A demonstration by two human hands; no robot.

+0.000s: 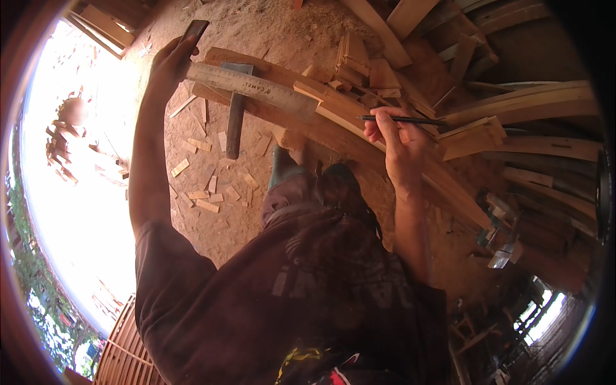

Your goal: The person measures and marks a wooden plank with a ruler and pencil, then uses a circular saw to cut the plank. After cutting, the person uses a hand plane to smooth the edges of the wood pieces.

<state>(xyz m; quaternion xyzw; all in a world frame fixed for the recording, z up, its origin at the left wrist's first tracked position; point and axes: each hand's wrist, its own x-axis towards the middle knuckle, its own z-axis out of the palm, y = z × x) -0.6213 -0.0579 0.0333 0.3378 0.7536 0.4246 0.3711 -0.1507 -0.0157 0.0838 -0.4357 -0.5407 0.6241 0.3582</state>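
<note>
Left hand (168, 64) grips a metal ruler (251, 86) laid across a curved plank (359, 138); right hand (393, 138) pinches a pencil (403, 119).

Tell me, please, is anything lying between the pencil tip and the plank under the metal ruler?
Nothing visible does. The right hand holds the pencil just above the long curved plank, beyond the end of the metal ruler that the left hand pins down.

Dark phone (194, 29), upper left
</note>
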